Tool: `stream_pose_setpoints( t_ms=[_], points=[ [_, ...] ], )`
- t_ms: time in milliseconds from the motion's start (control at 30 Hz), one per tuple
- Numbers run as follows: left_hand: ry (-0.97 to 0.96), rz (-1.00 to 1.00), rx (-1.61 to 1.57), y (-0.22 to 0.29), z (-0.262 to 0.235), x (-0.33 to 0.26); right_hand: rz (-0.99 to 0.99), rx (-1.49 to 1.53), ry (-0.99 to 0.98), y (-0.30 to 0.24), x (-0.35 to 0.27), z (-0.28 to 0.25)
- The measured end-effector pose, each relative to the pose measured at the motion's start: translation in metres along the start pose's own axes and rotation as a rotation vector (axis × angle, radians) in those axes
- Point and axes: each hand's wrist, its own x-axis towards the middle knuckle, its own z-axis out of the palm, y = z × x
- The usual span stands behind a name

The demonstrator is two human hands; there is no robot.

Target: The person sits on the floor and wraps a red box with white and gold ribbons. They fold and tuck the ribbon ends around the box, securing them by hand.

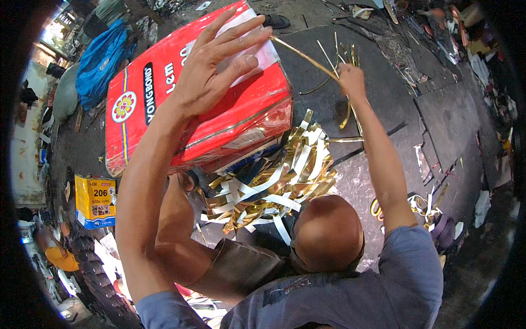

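Your left hand [211,66] lies flat, fingers spread, on the big red tin [164,109] propped above the heap of gold and white strips [274,186] — your right hand [350,79] pinches a thin gold strip [304,56] over the dark tabletop [383,104].

Glossy red tin can [219,109], sheet metal, smooth; shiny gold foil strips [274,186], white paper backs; matt, rough dark floor [383,93]; yellow tin [95,200].
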Motion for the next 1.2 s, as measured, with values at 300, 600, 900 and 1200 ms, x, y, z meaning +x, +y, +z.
stream_pose_setpoints(
  t_ms=[300, 600, 900, 1200],
  points=[
    [-0.008, -0.088, -0.214, -0.003, 0.007, 0.004, 0.005, -0.628, 0.601, 0.025, 0.048, -0.054],
    [0.037, 0.003, 0.011, 0.024, 0.003, 0.004, 0.186, -0.618, -0.823, 0.094, -0.217, 0.011],
    [-0.194, 0.428, 0.215, 0.152, 0.046, -0.01, 0.011, 0.768, -0.475, -0.021, -0.24, -0.02],
    [-0.226, -0.122, 0.085, 0.185, -0.04, -0.017, -0.327, 0.814, -0.951, -0.199, -0.218, -0.113]
  ],
)
